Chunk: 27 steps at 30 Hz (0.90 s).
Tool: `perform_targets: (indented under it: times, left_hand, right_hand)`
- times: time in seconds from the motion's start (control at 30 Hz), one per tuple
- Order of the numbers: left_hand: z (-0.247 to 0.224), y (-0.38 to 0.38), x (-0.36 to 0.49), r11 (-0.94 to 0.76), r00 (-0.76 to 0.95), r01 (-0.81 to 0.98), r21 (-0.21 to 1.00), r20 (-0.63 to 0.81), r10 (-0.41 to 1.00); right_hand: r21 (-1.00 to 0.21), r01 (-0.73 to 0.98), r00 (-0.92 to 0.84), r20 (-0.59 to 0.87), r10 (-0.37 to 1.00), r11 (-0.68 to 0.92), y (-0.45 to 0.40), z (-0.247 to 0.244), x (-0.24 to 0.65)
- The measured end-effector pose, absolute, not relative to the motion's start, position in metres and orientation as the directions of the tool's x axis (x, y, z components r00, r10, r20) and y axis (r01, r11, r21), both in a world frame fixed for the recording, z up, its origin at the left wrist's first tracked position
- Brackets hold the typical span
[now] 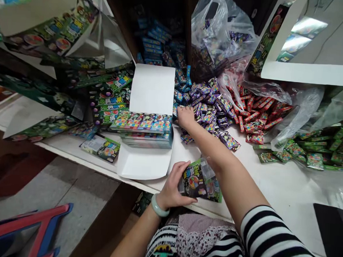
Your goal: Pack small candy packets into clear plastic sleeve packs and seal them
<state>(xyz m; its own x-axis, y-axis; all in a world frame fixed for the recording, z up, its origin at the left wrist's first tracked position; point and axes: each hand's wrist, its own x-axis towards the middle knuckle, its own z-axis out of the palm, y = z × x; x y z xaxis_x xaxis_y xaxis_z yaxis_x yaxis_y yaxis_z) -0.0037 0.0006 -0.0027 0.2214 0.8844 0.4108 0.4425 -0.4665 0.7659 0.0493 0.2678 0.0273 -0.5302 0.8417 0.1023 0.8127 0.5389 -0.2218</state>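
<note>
The white counter with a long straight front edge (285, 211) runs across the view, with a dark brown wooden cubby (163, 5) opening at its back. On the right, a white-framed panel (309, 72) shows bright glare on its glossy surface. Below, at left, the floor of pale grey tiles (90, 185) has a dark joint line across it. On it stands a red and blue plastic stool (31, 228), partly cut off by the view. The light is pale and fairly even, dimmer inside the cubby.
</note>
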Motion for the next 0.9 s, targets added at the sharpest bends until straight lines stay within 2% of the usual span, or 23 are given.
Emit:
perform_targets:
  times: [0.13, 0.2, 0.23, 0.3, 0.37, 0.4, 0.47, 0.5, 0.57, 0.77, 0.9]
  left_hand:
    - [-0.003, 0.005, -0.009, -0.481, 0.217, 0.448, 0.753, 0.431, 0.876]
    - [-0.002, 0.009, -0.010, -0.488, 0.219, 0.449, 0.748, 0.437, 0.872]
    - [-0.001, 0.010, -0.011, -0.490, 0.219, 0.454, 0.744, 0.440, 0.871]
    - [0.000, 0.013, -0.010, -0.484, 0.218, 0.482, 0.731, 0.435, 0.874]
    - [0.001, 0.016, -0.008, -0.461, 0.216, 0.532, 0.710, 0.412, 0.885]
    - [0.001, 0.019, -0.006, -0.445, 0.210, 0.564, 0.696, 0.400, 0.892]
    - [0.001, 0.025, 0.001, -0.426, 0.207, 0.624, 0.655, 0.388, 0.898]
    - [-0.001, 0.028, 0.006, -0.429, 0.212, 0.649, 0.628, 0.392, 0.895]
    - [-0.004, 0.034, 0.017, -0.453, 0.245, 0.681, 0.575, 0.404, 0.881]
    - [-0.011, 0.039, 0.049, -0.502, 0.345, 0.673, 0.543, 0.370, 0.863]
    - [-0.008, 0.038, 0.055, -0.533, 0.392, 0.667, 0.521, 0.363, 0.845]
  right_hand:
    - [-0.231, 0.816, -0.523, 0.094, 0.847, 0.530, 0.276, 0.029, 0.055]
    - [-0.299, 0.804, -0.496, 0.141, 0.857, 0.514, 0.272, 0.036, 0.077]
    - [-0.378, 0.783, -0.466, 0.168, 0.869, 0.493, 0.266, 0.039, 0.093]
    - [-0.639, 0.667, -0.369, 0.163, 0.915, 0.383, 0.246, 0.043, 0.132]
    - [-0.893, 0.430, -0.291, 0.000, 0.957, 0.131, 0.215, 0.044, 0.177]
    - [-0.954, 0.299, -0.282, -0.099, 0.954, -0.010, 0.198, 0.044, 0.200]
    - [-0.977, 0.112, -0.295, -0.209, 0.932, -0.184, 0.163, 0.044, 0.242]
    - [-0.977, 0.066, -0.287, -0.211, 0.934, -0.201, 0.147, 0.044, 0.260]
    - [-0.990, 0.038, -0.237, -0.143, 0.961, -0.138, 0.119, 0.045, 0.290]
    - [-0.982, 0.174, -0.196, 0.043, 0.980, 0.078, 0.062, 0.044, 0.322]
    - [-0.932, 0.337, -0.206, 0.063, 0.977, 0.131, 0.046, 0.042, 0.320]
